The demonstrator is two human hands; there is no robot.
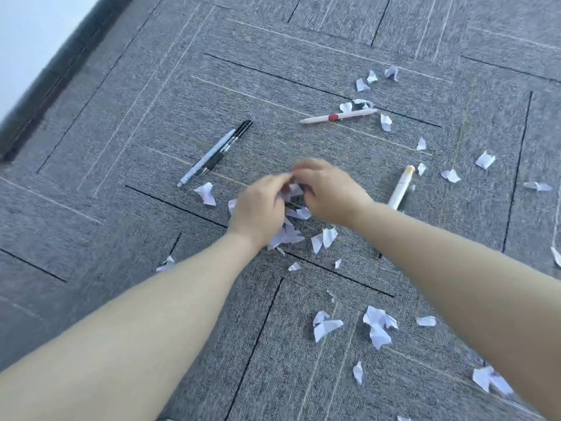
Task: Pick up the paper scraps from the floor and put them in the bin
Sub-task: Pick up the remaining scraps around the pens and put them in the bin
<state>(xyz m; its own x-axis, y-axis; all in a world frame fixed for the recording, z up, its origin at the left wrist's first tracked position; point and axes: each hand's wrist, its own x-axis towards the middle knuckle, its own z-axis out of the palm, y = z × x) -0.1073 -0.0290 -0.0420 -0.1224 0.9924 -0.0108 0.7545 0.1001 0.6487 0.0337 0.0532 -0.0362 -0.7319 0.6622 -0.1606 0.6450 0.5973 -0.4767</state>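
Paper scraps (pixel 293 189) sit between left hand (pixel 258 208) and right hand (pixel 329 189).

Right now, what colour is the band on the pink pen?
Red band, clearest in the head view.

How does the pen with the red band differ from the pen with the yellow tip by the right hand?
The red-banded pen lies fully in view, far from both hands; the yellow-tipped pen lies close to the right hand, its lower end hidden behind that wrist. The red-banded one points mostly sideways; the yellow-tipped one runs nearer upright in the picture. The first looks pinkish, the second whiter. Both lie on the carpet among paper scraps.
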